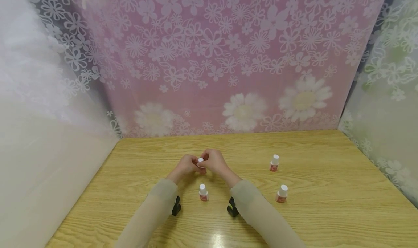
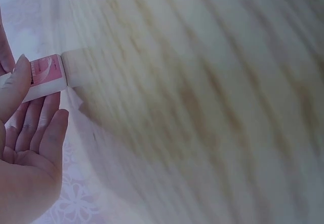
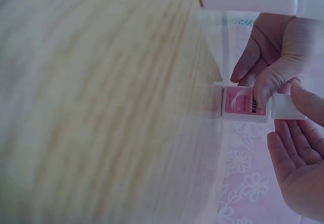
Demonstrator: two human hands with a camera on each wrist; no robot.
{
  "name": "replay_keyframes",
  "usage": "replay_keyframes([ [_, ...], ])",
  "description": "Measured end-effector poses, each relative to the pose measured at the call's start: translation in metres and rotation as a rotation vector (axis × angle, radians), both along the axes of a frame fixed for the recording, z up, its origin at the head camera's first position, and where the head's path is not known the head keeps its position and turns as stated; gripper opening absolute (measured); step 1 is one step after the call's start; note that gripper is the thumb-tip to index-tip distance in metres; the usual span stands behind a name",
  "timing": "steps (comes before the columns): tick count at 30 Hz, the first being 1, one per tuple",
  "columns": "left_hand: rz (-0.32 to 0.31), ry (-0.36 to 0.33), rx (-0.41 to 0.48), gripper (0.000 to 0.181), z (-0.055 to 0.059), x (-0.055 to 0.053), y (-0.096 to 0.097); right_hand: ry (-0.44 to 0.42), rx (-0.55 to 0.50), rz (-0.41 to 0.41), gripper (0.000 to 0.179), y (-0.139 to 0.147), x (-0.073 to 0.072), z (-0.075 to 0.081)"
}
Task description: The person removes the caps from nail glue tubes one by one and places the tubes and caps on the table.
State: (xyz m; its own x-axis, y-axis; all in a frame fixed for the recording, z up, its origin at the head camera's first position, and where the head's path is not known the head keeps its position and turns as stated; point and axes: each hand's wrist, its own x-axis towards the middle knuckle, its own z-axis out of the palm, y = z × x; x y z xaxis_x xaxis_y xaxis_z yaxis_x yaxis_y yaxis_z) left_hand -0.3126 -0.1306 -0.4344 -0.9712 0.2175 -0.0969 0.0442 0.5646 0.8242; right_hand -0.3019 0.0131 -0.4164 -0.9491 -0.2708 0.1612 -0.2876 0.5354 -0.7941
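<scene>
In the head view both hands meet at a small white bottle with a pink label [image 1: 203, 170], behind another bottle in the middle. My left hand [image 1: 187, 163] grips its body, the thumb lying across the label in the right wrist view. My right hand [image 1: 213, 161] pinches the white cap [image 3: 287, 106] between thumb and fingers. The bottle stands upright, its base right at the wooden tabletop in both wrist views. Part of the label is hidden by the left thumb. The left wrist view shows the left hand [image 2: 33, 153] around the bottle body [image 2: 48, 74].
A like bottle [image 1: 204, 192] stands between the forearms, nearer the person. Two more stand to the right, one farther back [image 1: 274, 163] and one nearer [image 1: 282, 194]. The wooden table [image 1: 326, 175] is bounded by a pink flowered curtain [image 1: 202, 95] behind and pale sheets at both sides.
</scene>
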Motion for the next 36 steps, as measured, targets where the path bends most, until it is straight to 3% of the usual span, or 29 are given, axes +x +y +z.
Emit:
replay_keyframes([
  [15, 0.01, -0.024, 0.042, 0.013, -0.004, -0.001, 0.0, -0.007, 0.029, 0.027, 0.015, 0.002, -0.004, 0.004],
  [25, 0.006, -0.078, 0.158, 0.014, -0.006, 0.001, 0.001, -0.006, 0.076, 0.078, 0.014, 0.004, -0.006, 0.005],
  [36, 0.035, -0.088, 0.143, 0.013, -0.004, 0.001, 0.001, 0.021, 0.095, 0.159, 0.012, 0.008, -0.011, 0.004],
])
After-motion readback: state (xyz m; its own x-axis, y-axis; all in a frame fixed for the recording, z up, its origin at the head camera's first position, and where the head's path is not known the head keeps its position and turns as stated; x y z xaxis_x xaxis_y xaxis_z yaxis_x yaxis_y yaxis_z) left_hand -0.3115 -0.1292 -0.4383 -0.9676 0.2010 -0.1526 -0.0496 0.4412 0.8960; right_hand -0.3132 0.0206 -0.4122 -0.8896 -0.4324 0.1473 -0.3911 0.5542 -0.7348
